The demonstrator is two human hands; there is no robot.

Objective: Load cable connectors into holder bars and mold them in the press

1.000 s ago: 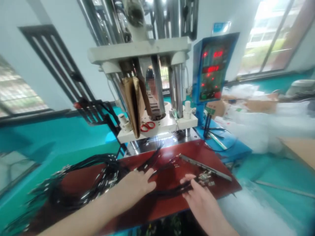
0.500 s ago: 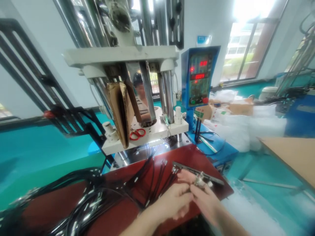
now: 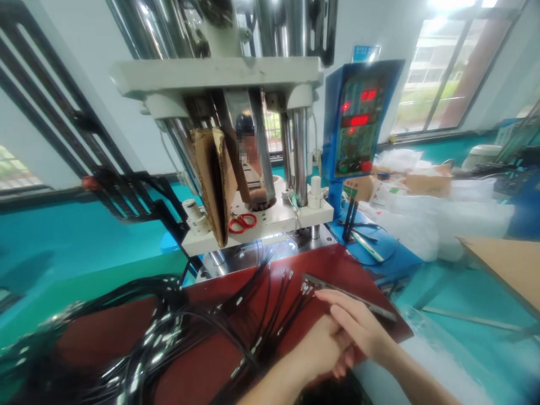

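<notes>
My left hand (image 3: pixel 324 344) is closed, its fingers curled above the front of the dark red tabletop (image 3: pixel 329 261). What it holds, if anything, is hidden. Across it reaches my right hand (image 3: pixel 358 322), palm down, fingers stretched out toward a cluster of silver cable ends (image 3: pixel 307 288). Its fingertips are right beside those ends; contact I cannot tell. Several black cables (image 3: pixel 274 304) with metal tips fan out to the left of both hands. A dark metal bar (image 3: pixel 382 310) lies behind the right hand, partly covered by it.
A large bundle of black cables (image 3: pixel 147 343) covers the table's left part. Behind stands a press (image 3: pixel 261 219) with red-handled scissors (image 3: pixel 242 223) and folded cardboard (image 3: pixel 215 185) on its plate. A blue control box (image 3: pixel 358 124) is at right. Through the press a person (image 3: pixel 252 163) shows.
The shiny metal pieces seen at my right fingers are out of sight. My right hand has turned palm down and slid over my left toward the cable ends. The whole view has shifted slightly.
</notes>
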